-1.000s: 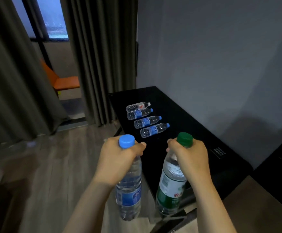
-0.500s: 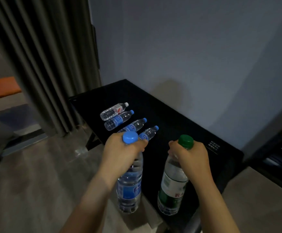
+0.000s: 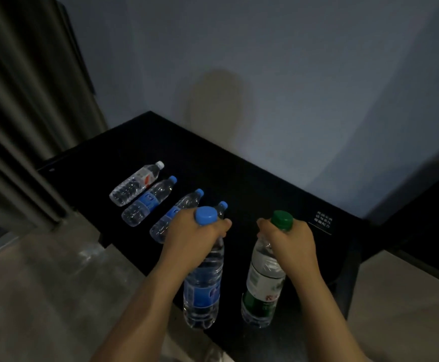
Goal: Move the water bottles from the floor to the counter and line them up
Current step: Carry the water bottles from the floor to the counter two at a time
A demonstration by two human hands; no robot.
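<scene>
Hands: my left hand grips the blue-capped bottle by the neck, and my right hand grips the green-capped bottle; both hang upright.
Counter: black counter, centre frame, with four lying bottles in a row at centre left.
Change: the counter is closer, and the held pair is now over its near edge.
Versus earlier: the orange seat is out of frame, and my left hand hides most of the row's nearest bottle.
Meaning: I judge set-down comes next.

The left hand and right hand have come nearer the bench. The blue-capped bottle and green-capped bottle now hang over the bench's near edge, and the left hand now hides most of the nearest lying bottle.
</scene>
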